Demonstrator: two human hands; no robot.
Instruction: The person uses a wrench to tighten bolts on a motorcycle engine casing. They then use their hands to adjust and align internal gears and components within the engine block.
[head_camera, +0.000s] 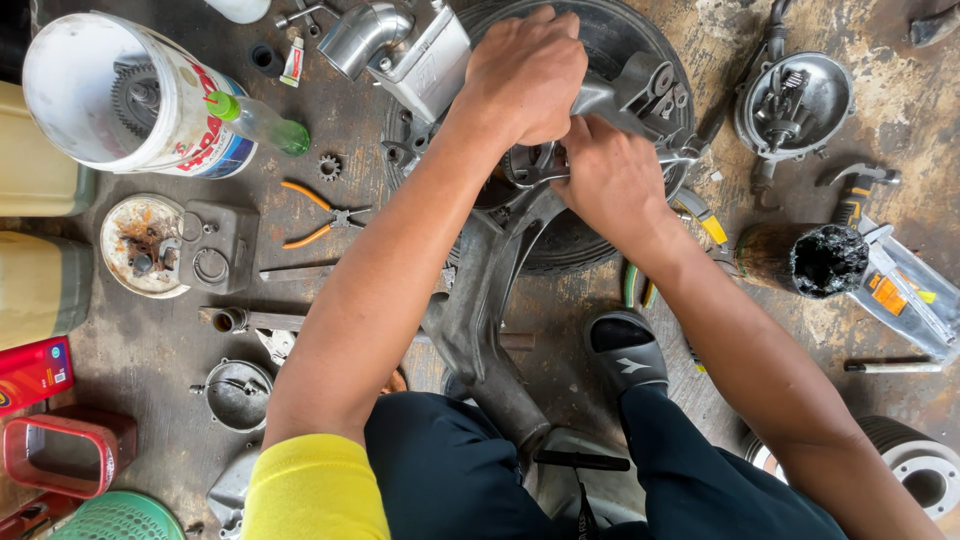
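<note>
Engine casing (500, 260), grey metal, lies on the black tyre (580, 245) at the floor's top middle; my left hand (525, 75) curls tight on its top; my right hand (610, 180) pinches a small part there; I am working it loose, so firm, slow turning seems needed.

even, soft daylight, bright overall, no single hard source. shadows short and diffuse under the arms. mild glare on the chrome elbow pipe (365, 35) and white bucket (120, 95) rim. centre sharp; slight wide-angle stretch at the edges, yellow sleeve (315, 490) a bit soft.
</note>
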